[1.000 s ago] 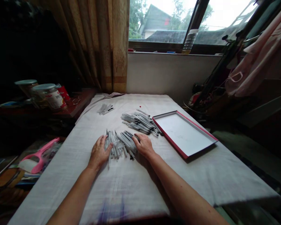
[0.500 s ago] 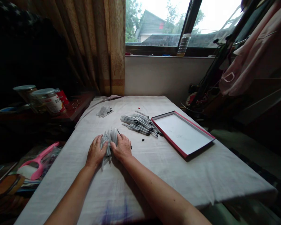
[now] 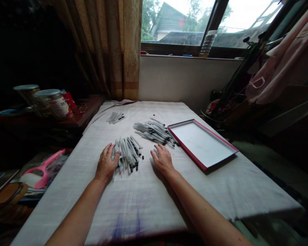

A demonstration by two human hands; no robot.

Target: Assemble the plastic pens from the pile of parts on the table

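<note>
My left hand [image 3: 107,162] rests against the left side of a loose pile of clear-barrelled pens [image 3: 127,150], its fingers apart and touching the nearest ones. Several pens there have black ends and fan out to the right. A small black cap [image 3: 143,157] lies beside that pile. Over the cloth to the right is my right hand [image 3: 163,158], fingers apart and a little bent, with no pen visible in it. Just beyond it lies a bigger heap of black-tipped pens [image 3: 154,132]. What is under its fingers is hidden.
A shallow red-edged box lid [image 3: 204,168] lies to the right on the white tablecloth [image 3: 143,201]. A small group of thin clear pieces [image 3: 115,118] sits far left, near a red bit [image 3: 154,115]. Jars [image 3: 56,105] stand on a side table; pink scissors-like handles [image 3: 45,171] are lower left.
My right hand has let go of the near pile and moved right, toward the bigger heap. The near pile has spread out to the right. My left hand stays beside it.
</note>
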